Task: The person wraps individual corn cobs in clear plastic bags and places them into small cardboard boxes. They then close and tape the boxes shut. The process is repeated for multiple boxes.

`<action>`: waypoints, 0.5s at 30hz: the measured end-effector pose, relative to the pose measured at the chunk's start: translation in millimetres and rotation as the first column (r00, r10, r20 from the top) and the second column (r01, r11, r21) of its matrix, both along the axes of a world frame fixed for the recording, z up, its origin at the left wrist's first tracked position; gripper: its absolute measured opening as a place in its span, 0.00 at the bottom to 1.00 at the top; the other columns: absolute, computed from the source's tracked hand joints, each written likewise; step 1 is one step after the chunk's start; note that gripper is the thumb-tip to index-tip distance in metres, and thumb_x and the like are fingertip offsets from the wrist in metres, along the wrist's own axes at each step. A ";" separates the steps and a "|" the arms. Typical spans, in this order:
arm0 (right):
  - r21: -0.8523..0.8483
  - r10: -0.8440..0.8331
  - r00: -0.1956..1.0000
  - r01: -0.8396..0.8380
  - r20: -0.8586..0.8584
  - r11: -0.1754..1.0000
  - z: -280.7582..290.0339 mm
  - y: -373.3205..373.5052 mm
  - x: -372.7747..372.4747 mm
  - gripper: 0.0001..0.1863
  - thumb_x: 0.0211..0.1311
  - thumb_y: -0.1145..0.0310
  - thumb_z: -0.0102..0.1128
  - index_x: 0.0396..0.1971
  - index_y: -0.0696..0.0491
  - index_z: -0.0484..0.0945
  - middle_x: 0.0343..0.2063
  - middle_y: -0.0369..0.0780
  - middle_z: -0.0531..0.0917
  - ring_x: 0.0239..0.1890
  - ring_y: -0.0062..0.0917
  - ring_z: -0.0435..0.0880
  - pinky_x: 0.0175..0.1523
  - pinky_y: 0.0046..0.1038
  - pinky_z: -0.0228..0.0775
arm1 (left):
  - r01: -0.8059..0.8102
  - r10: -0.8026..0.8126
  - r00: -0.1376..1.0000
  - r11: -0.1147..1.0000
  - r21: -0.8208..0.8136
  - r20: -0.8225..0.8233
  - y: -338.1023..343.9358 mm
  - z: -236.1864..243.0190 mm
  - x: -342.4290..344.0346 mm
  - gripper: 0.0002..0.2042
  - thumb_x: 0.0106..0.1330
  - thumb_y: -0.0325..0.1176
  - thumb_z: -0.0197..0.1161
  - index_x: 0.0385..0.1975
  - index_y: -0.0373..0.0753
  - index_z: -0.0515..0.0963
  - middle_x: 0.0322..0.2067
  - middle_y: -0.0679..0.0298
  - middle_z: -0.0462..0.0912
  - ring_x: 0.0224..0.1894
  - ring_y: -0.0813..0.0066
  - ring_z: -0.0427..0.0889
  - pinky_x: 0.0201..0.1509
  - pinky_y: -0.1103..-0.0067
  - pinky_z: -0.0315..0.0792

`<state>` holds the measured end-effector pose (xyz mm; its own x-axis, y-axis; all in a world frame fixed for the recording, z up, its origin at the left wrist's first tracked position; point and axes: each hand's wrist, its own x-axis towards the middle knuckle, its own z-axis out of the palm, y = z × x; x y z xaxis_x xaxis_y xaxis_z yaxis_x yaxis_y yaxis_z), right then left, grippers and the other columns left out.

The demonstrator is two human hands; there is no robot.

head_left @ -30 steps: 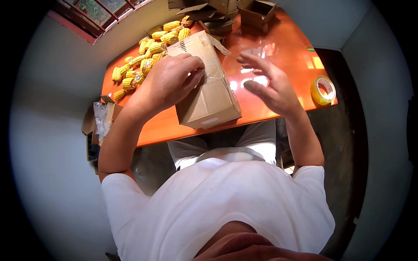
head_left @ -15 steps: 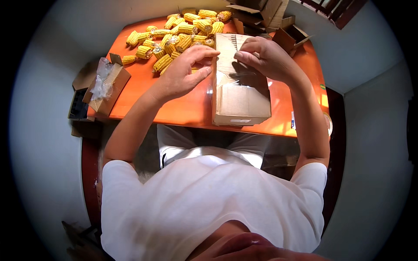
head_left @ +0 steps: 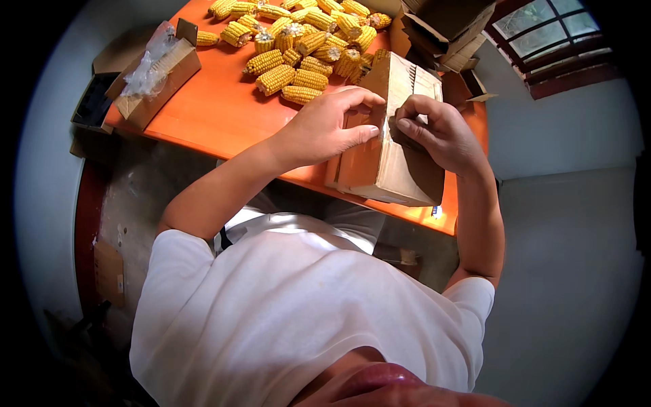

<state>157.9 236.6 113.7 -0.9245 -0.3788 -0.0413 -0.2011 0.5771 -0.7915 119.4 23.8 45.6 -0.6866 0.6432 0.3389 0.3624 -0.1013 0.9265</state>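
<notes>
A closed, long brown cardboard box (head_left: 415,166) lies on the orange table in front of me, with a ragged strip along its top at the far end. My left hand (head_left: 339,122) is at the box's left top edge, thumb and fingers apart and the tips at the cardboard. Over the top face, my right hand (head_left: 444,136) is closed, its thumb and curled forefinger pinched together near the middle seam. Whatever lies between those fingers is too small to make out. Beyond the left hand, a heap of yellow corn cobs (head_left: 275,80) covers the far part of the table.
At the left edge of the orange table (head_left: 210,115), an open cardboard box (head_left: 159,85) has clear plastic film (head_left: 148,73) hanging over it. Opened cartons (head_left: 447,30) are piled at the far right, below a barred window (head_left: 542,30). A wall rises on the right.
The view has swung, so the table and box appear tilted. Both hands have come nearer along the box, and the left hand's fingertips now meet its edge.
</notes>
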 end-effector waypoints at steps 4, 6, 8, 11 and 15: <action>-0.097 0.024 0.998 -0.019 0.050 0.995 -2.6 3.5 -0.6 0.07 0.62 0.70 0.57 0.32 0.59 0.75 0.27 0.33 0.77 0.32 0.14 0.71 0.40 0.18 0.68 | -0.052 0.049 0.972 0.999 -0.006 -0.229 1.3 0.2 -1.1 0.18 0.59 0.29 0.59 0.49 0.35 0.72 0.44 0.58 0.75 0.48 0.66 0.74 0.53 0.75 0.68; -0.120 0.045 0.998 -0.040 0.044 0.992 -3.3 3.7 -1.1 0.08 0.62 0.69 0.57 0.32 0.59 0.75 0.27 0.33 0.76 0.32 0.13 0.71 0.40 0.18 0.68 | -0.060 0.042 0.937 0.997 -0.042 -0.348 1.5 -1.0 -5.7 0.16 0.59 0.29 0.59 0.48 0.36 0.73 0.42 0.58 0.75 0.46 0.64 0.74 0.52 0.75 0.68; -0.126 0.069 0.998 -0.068 0.005 0.990 -5.4 4.8 -1.7 0.08 0.63 0.69 0.57 0.32 0.58 0.75 0.26 0.32 0.76 0.32 0.13 0.71 0.40 0.18 0.67 | -0.049 0.027 0.915 0.998 -0.045 -0.402 1.6 -2.8 -8.7 0.15 0.59 0.29 0.58 0.46 0.36 0.75 0.40 0.59 0.74 0.44 0.63 0.73 0.50 0.74 0.68; -0.073 0.088 0.996 -0.088 0.000 0.993 -2.6 7.1 -2.8 0.07 0.62 0.69 0.58 0.31 0.58 0.76 0.27 0.33 0.76 0.33 0.13 0.71 0.40 0.18 0.67 | 0.029 -0.061 0.954 0.993 -0.111 -0.293 0.3 4.2 -16.8 0.11 0.59 0.29 0.58 0.41 0.37 0.76 0.40 0.59 0.74 0.45 0.64 0.73 0.50 0.75 0.68; 0.049 0.092 0.986 -0.086 -0.137 0.995 9.6 7.3 -9.3 0.07 0.61 0.70 0.58 0.34 0.58 0.77 0.33 0.35 0.77 0.35 0.18 0.73 0.43 0.21 0.67 | 0.032 -0.078 0.934 0.990 -0.137 -0.349 3.6 9.1 -25.4 0.06 0.59 0.30 0.59 0.34 0.38 0.78 0.37 0.61 0.74 0.43 0.67 0.74 0.48 0.76 0.68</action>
<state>148.7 243.9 123.3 -0.8852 -0.4602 0.0675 -0.3594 0.5847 -0.7273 94.0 27.4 54.7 -0.4999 0.7302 0.4657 0.6653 -0.0204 0.7463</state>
